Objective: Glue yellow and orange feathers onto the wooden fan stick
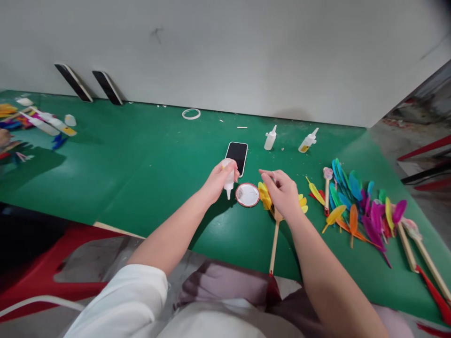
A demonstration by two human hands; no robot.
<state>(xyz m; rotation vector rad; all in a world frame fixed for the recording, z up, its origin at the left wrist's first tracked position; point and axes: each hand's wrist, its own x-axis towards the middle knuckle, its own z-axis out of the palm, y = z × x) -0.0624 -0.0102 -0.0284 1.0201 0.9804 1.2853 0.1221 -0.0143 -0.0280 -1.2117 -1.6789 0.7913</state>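
Observation:
My left hand (220, 180) is wrapped round a white squeeze bottle (229, 180), its narrow nozzle pointing down. Just right of the nozzle lies a round white disc (247, 195) with a reddish rim. My right hand (282, 190) is closed in a pinch; anything between the fingertips is too small to make out. Beneath it, partly hidden, are yellow feathers (265, 196) around the head of a piece with a wooden handle (274, 246), which points toward me. A phone (237, 157) lies flat behind my left hand.
Two more nozzle bottles, one (270, 138) upright and one (308, 141) leaning, stand at the back. Loose coloured feathers (355, 206) and wooden sticks (407, 249) spread over the right side. A tape ring (191, 114) lies near the wall. Another person's hand (4, 140) shows at far left.

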